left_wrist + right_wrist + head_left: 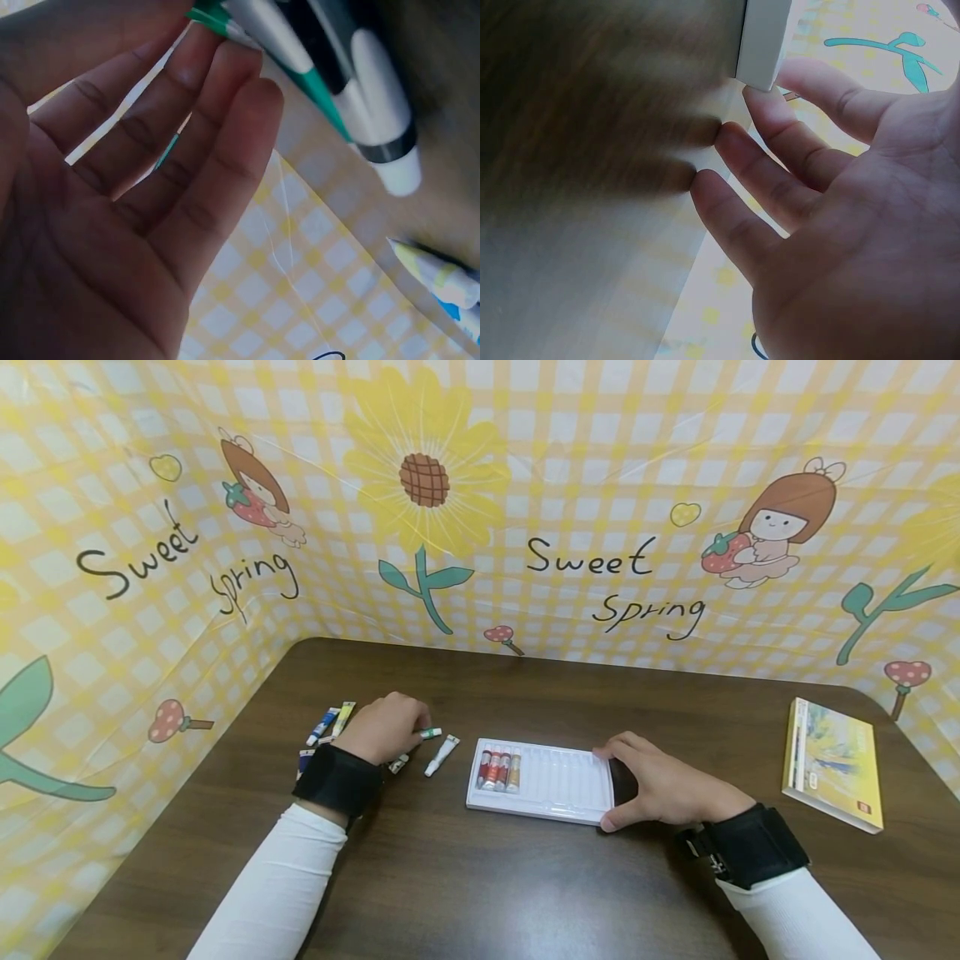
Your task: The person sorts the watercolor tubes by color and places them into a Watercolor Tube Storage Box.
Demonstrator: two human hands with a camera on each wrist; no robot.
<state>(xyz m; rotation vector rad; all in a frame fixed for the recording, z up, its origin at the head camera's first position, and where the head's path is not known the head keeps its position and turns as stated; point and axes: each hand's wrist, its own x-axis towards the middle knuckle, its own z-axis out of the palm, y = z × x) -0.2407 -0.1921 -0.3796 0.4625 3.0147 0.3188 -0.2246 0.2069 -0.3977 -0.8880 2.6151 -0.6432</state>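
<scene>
In the head view my left hand (386, 727) reaches over small paint tubes at the left. Its thumb and fingertips pinch a green-banded paint tube (431, 733). A black-and-silver tube with a white cap (379, 97) shows large beside those fingertips in the left wrist view. To the right lies a white tube (442, 756). My right hand (663, 785) spans the right end of a white plastic tray (573, 781), thumb at the near corner and forefinger at the far one. Several red, orange and gold tubes (498, 770) fill the tray's left slots.
Blue tubes (322, 727) and a yellow tube (343, 717) lie left of my left hand. A yellow-and-white box (836, 764) with a painted cover rests on the brown table (525, 893) at the right. Checked cloth (585, 460) rises behind the table's far edge.
</scene>
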